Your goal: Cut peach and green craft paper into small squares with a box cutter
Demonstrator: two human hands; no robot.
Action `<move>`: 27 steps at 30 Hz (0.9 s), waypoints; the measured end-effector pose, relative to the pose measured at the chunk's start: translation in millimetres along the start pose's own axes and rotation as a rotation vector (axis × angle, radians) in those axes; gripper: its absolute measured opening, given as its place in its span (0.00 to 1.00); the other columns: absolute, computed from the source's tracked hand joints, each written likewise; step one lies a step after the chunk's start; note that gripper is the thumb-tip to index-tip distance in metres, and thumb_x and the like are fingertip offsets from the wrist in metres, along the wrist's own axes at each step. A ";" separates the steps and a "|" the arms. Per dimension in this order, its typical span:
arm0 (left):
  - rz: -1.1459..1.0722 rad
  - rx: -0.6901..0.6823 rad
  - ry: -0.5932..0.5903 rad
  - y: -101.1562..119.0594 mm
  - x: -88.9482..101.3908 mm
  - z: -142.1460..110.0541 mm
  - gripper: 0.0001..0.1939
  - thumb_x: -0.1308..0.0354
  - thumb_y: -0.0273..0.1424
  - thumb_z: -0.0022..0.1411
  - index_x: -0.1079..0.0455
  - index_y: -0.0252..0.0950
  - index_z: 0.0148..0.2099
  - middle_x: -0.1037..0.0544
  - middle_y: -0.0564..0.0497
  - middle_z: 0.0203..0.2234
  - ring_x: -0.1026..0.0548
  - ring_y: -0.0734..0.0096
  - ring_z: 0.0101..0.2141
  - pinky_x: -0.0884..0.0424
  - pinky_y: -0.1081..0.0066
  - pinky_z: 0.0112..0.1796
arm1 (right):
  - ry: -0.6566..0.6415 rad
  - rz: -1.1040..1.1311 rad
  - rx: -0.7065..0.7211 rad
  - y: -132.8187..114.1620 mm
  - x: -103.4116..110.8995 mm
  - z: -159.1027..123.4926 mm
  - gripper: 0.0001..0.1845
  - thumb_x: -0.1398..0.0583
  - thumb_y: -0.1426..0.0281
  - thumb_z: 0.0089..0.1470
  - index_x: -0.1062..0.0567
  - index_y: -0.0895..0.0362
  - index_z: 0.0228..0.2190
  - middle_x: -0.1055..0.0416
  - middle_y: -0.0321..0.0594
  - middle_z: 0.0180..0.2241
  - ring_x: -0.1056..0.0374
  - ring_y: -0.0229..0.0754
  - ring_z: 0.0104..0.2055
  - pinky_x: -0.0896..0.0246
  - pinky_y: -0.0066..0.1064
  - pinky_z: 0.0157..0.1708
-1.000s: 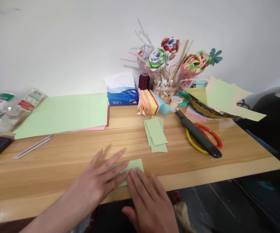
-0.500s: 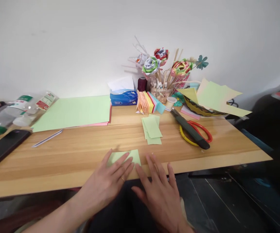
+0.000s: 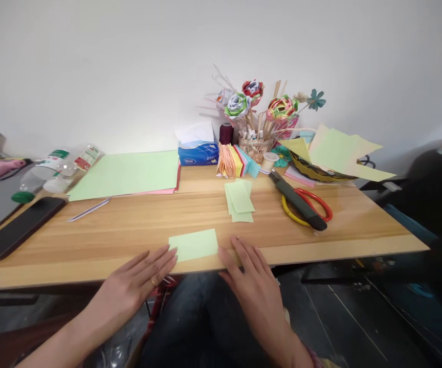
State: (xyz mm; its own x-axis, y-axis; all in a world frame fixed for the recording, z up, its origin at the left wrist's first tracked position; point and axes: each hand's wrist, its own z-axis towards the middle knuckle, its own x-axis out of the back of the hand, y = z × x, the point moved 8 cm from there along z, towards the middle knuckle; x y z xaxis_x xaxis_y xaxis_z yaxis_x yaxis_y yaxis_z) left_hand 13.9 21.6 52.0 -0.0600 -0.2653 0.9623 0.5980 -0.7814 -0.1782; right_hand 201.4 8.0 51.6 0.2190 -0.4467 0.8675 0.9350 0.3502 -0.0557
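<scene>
A light green paper rectangle (image 3: 195, 245) lies flat near the table's front edge. My left hand (image 3: 134, 281) rests at its left side, fingers stretched out, the fingertips touching the paper's left edge. On the other side my right hand (image 3: 253, 286) lies with fingers extended on the wood, the index fingertip close to the paper's right corner. Neither hand grips anything. Behind the paper, a few small green paper pieces (image 3: 240, 200) overlap in a loose pile. To their right a dark utility knife (image 3: 297, 199) lies across scissors (image 3: 323, 201) with red and yellow handles.
Large green sheets (image 3: 129, 174) lie at the back left, beside plastic bottles (image 3: 48, 171) and a phone (image 3: 21, 227). A tissue pack (image 3: 198, 153), folded coloured papers (image 3: 230, 161) and a jar of paper flowers (image 3: 253, 148) stand by the wall. A basket (image 3: 316, 171) holds paper scraps.
My left hand has slid left off the paper's middle to its left edge, uncovering it. My right hand has shifted slightly and stays beside the paper. The view has turned a little left.
</scene>
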 end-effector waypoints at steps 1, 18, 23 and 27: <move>-0.029 0.015 -0.006 -2.6 -0.9 -3.2 0.23 0.63 0.25 0.68 0.50 0.38 0.64 0.38 0.53 0.59 0.41 0.72 0.58 0.41 0.68 0.56 | 0.001 -0.001 0.017 1.1 0.6 0.1 0.20 0.43 0.70 0.57 0.32 0.53 0.51 0.36 0.48 0.55 0.40 0.48 0.56 0.42 0.42 0.52; -0.078 0.143 0.286 -0.6 2.1 -16.8 0.20 0.54 0.26 0.66 0.42 0.41 0.59 0.30 0.48 0.53 0.38 0.64 0.57 0.37 0.58 0.53 | 0.143 -0.064 -0.074 106.9 50.2 7.2 0.20 0.53 0.67 0.62 0.34 0.63 0.51 0.34 0.50 0.52 0.39 0.43 0.55 0.42 0.37 0.53; 0.085 0.188 0.406 13.2 7.2 -27.0 0.17 0.53 0.24 0.66 0.35 0.42 0.54 0.23 0.50 0.43 0.26 0.64 0.46 0.34 0.60 0.50 | 0.065 -0.228 -0.273 174.7 43.3 29.4 0.23 0.51 0.63 0.60 0.35 0.66 0.51 0.34 0.57 0.50 0.37 0.53 0.51 0.41 0.43 0.48; 0.016 0.255 0.435 16.0 24.4 -7.1 0.09 0.47 0.28 0.64 0.28 0.40 0.45 0.21 0.51 0.31 0.24 0.66 0.32 0.28 0.67 0.37 | -0.033 -0.317 -0.344 189.6 24.5 41.2 0.22 0.51 0.64 0.60 0.35 0.66 0.50 0.31 0.55 0.45 0.35 0.51 0.45 0.42 0.38 0.43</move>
State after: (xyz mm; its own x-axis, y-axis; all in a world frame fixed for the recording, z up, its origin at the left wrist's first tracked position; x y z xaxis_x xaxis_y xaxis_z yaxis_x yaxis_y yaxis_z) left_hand 16.4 -1.4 71.2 -0.3446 -0.5293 0.7753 0.7743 -0.6272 -0.0840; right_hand 372.5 97.4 82.7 -0.0962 -0.4591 0.8832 0.9937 -0.0950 0.0589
